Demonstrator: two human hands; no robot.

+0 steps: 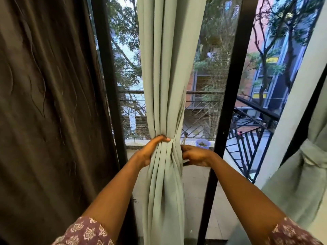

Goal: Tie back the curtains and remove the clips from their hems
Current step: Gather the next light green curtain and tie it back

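A pale green curtain (166, 71) hangs in the middle of the window, gathered into a narrow bunch at waist height. My left hand (152, 149) wraps around the bunch from the left, thumb across its front. My right hand (194, 155) touches the bunch's right edge, with the fingertips hidden behind the folds. A second pale green curtain (304, 174) at the right is tied back with a band of the same cloth (308, 154). I see no clips; the hems are out of view.
A dark brown curtain (49, 112) fills the left side. Black window frame posts (228, 110) stand either side of the middle curtain. Beyond the glass are a balcony railing (247, 147) and a small purple pot (203, 143) on the ledge.
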